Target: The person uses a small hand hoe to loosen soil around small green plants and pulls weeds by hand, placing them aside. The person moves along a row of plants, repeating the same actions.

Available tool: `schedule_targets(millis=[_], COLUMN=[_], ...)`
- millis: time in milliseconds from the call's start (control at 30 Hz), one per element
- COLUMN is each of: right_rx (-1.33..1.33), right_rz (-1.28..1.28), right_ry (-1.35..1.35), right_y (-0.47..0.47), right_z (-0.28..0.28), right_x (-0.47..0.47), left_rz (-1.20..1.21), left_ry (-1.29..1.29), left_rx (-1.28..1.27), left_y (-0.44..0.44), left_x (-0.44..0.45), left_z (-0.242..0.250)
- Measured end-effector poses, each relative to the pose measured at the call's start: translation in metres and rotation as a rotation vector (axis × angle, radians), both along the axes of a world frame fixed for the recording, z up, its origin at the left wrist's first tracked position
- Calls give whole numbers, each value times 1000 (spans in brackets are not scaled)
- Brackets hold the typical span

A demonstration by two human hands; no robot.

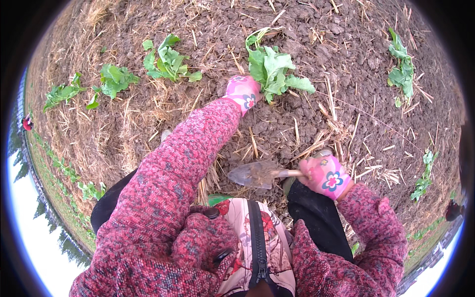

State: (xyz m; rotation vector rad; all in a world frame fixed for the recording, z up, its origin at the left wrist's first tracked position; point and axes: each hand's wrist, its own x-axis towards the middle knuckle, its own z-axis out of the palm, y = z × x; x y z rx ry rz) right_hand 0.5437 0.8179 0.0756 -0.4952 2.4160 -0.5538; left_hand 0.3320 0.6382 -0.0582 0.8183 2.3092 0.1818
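Observation:
My right hand (pixel 326 176), in a pink flowered glove, grips the wooden handle of a garden trowel (pixel 256 175). The soil-smeared metal blade points left, just above the ground in front of my feet. My left hand (pixel 243 92), gloved the same way, reaches forward to a leafy green seedling (pixel 274 68) and touches its left side. Leaves and the hand's own back hide those fingers, so their hold is unclear. The seedling's broad leaves droop toward me, and a pale curled stalk arches at its far end.
More leafy seedlings (pixel 169 61) lie or stand leftward, with another wilted seedling (pixel 401 67) at right. A thin string (pixel 371 117) crosses the cloddy soil (pixel 315 26), which is strewn with straw (pixel 334 133). A person in red (pixel 27 122) is far off at the left edge.

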Motion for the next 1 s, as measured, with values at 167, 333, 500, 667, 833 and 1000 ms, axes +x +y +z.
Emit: schedule_targets(millis=[167, 333, 500, 667, 833, 1000], right_rx=[155, 128, 151, 173, 107, 55], right_rz=[-78, -49, 30, 7, -25, -41], right_ry=[-183, -9, 87, 43, 113, 107], right_y=[-109, -86, -66, -72, -68, -62], right_z=[-98, -142, -155, -154, -156, -160], right_x=[-60, -88, -104, -102, -97, -98], left_rz=[-17, -41, -172, -54, -803, -677], left_ry=[-22, -18, -130, -165, 359, 374], left_rx=[-13, 85, 170, 152, 129, -88], left_y=[-4, -5, -10, -2, 54, 72], left_x=[-1, 0, -30, -147, -161, -160], left_z=[1, -3, 29, 72, 47, 32])
